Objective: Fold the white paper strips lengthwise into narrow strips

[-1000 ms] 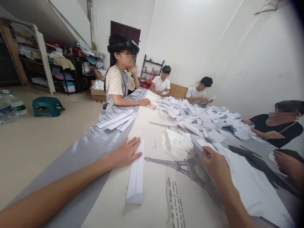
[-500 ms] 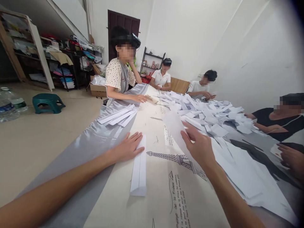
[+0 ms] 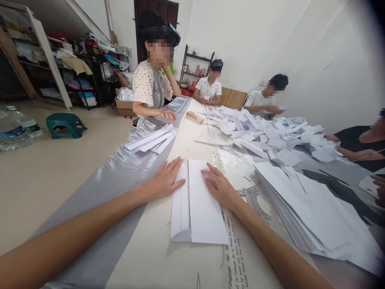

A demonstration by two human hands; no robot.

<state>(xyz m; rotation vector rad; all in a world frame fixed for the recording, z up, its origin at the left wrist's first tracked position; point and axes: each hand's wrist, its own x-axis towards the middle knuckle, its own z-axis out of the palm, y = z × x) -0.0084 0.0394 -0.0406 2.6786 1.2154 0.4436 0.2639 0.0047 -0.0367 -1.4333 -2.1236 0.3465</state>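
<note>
My left hand (image 3: 164,180) lies flat on a folded strip of white paper (image 3: 180,218), fingers stretched out. Right beside the strip is a wider white paper sheet (image 3: 207,216), its left edge along the strip. My right hand (image 3: 221,186) rests on that sheet's right edge with its fingers extended over the paper. Both papers lie on a cream tablecloth (image 3: 150,249) printed with Eiffel towers and writing.
A stack of white sheets (image 3: 313,216) lies at right, with a heap of folded papers (image 3: 264,134) behind. Several folded strips (image 3: 152,138) sit at left near a tan block (image 3: 195,117). Other people sit around the table; a green stool (image 3: 66,124) stands on the floor.
My right hand has brought a sheet down and left, laying it beside the folded strip. My left hand stays on the strip. The nearest person's hand has drawn back from the tan block.
</note>
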